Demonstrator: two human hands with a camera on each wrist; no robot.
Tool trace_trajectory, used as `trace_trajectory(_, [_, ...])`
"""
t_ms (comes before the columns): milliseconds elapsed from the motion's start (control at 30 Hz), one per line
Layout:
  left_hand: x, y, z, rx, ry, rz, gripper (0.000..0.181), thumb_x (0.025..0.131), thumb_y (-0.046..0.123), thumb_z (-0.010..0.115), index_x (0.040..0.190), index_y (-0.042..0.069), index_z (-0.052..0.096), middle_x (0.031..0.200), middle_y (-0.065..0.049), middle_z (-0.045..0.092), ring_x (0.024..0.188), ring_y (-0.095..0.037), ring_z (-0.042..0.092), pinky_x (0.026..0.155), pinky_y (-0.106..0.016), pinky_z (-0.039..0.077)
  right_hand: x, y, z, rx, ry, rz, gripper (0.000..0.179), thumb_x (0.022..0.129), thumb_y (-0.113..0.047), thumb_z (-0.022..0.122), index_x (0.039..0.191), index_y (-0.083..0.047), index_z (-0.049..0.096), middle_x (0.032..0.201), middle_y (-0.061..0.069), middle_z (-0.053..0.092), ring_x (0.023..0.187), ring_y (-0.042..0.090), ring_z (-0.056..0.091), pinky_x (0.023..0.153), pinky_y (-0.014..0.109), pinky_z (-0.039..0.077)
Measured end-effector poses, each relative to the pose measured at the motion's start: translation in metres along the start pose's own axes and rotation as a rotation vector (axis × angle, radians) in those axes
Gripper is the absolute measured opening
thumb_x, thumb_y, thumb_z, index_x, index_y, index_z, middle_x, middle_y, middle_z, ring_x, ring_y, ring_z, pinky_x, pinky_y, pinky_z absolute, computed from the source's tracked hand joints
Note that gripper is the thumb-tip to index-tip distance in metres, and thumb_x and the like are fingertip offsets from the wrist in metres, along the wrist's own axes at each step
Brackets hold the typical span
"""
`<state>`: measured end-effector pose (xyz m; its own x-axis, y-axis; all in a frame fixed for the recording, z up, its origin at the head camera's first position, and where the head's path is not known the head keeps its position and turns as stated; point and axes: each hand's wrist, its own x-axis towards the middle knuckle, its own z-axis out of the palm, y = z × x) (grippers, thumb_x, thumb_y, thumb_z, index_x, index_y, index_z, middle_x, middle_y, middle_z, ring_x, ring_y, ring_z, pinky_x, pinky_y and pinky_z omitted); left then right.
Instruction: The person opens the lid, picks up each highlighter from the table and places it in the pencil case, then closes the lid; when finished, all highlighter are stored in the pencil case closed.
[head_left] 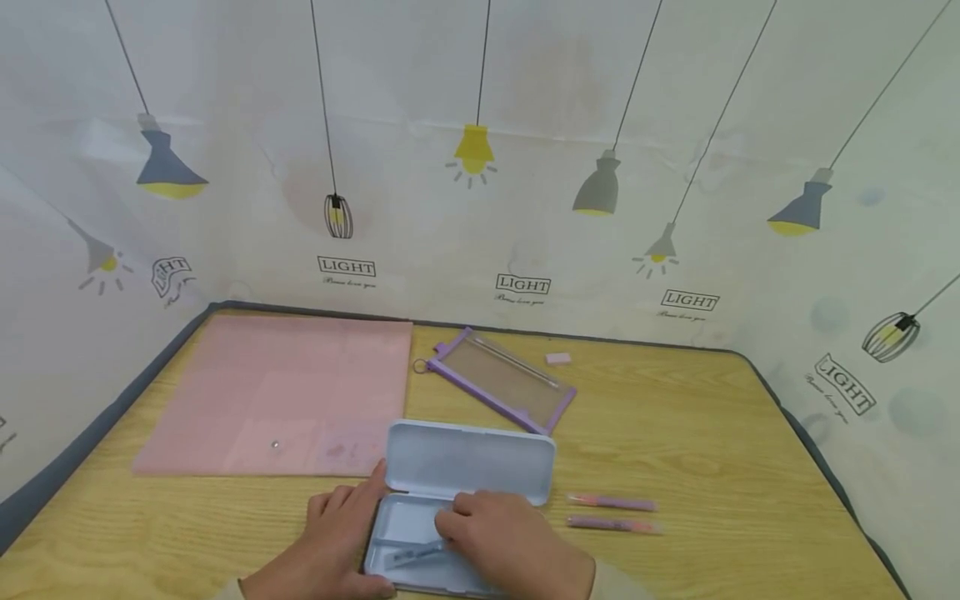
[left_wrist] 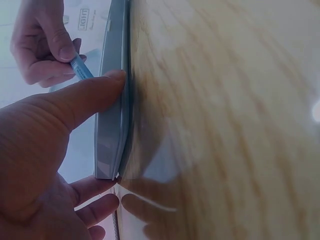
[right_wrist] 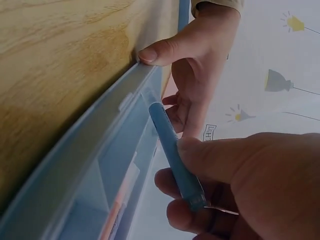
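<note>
A light blue pencil case (head_left: 471, 461) lies open on the table, its lid folded back. At its left end my left hand (head_left: 339, 533) holds it, thumb on the near edge and fingers along the side. Over the case's lower compartment, my right hand (head_left: 513, 540) pinches a blue pen (right_wrist: 172, 150) with a clear cap between thumb and fingers. The pen slants, its capped end pointing toward the left end of the case. In the right wrist view an orange pen (right_wrist: 119, 202) lies inside the case, a spot my right hand hides in the head view.
Right of the case lie two pink-purple pens (head_left: 613, 502). Behind it are a purple-edged zip pouch (head_left: 495, 379) with a slim stick on it and a small pink eraser (head_left: 558, 358). A large pink folder (head_left: 285, 392) occupies the table's left side. Printed sheeting encloses the table.
</note>
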<state>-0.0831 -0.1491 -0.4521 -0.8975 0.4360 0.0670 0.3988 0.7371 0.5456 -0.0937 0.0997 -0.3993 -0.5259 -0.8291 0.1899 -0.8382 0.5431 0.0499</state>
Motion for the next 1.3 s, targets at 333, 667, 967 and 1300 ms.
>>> trace_trajectory(333, [-0.002, -0.001, 0.002, 0.032, 0.031, 0.02, 0.132, 0.059, 0.049, 0.089, 0.155, 0.0, 0.014, 0.135, -0.005, 0.054, 0.106, -0.019, 0.043, 0.082, -0.039, 0.025, 0.0, -0.005, 0.012, 0.032, -0.019, -0.001, 0.01, 0.091, -0.024, 0.068, 0.082, -0.025, 0.063, 0.069, -0.012, 0.055, 0.057, 0.0, 0.045, 0.052, 0.016, 0.034])
trace_trajectory(667, [0.0, -0.001, 0.001, 0.008, 0.009, 0.006, 0.132, 0.059, 0.05, 0.089, 0.156, 0.002, 0.013, 0.137, -0.005, 0.053, 0.107, -0.018, 0.042, 0.083, -0.04, 0.025, 0.005, -0.011, 0.021, -0.01, -0.086, -0.048, 0.008, 0.084, -0.031, 0.074, 0.079, -0.029, 0.068, 0.068, -0.015, 0.052, 0.06, -0.002, 0.043, 0.055, 0.016, 0.034])
trace_trajectory(967, [-0.001, 0.0, 0.002, 0.006, 0.02, 0.009, 0.131, 0.058, 0.047, 0.09, 0.155, 0.002, 0.015, 0.136, -0.007, 0.054, 0.108, -0.019, 0.043, 0.083, -0.041, 0.026, -0.006, -0.003, 0.006, 0.161, -0.064, 0.01, 0.017, 0.087, -0.03, 0.072, 0.076, -0.026, 0.06, 0.069, -0.017, 0.049, 0.061, -0.005, 0.039, 0.058, 0.01, 0.031])
trace_trajectory(1300, [-0.001, 0.002, 0.001, 0.027, 0.034, 0.022, 0.13, 0.057, 0.045, 0.09, 0.154, 0.0, 0.017, 0.135, -0.012, 0.054, 0.113, -0.025, 0.045, 0.085, -0.044, 0.027, -0.068, 0.055, -0.043, 0.323, 0.027, 0.367, 0.007, 0.089, -0.026, 0.071, 0.086, -0.026, 0.065, 0.08, -0.02, 0.057, 0.072, -0.005, 0.051, 0.064, 0.019, 0.045])
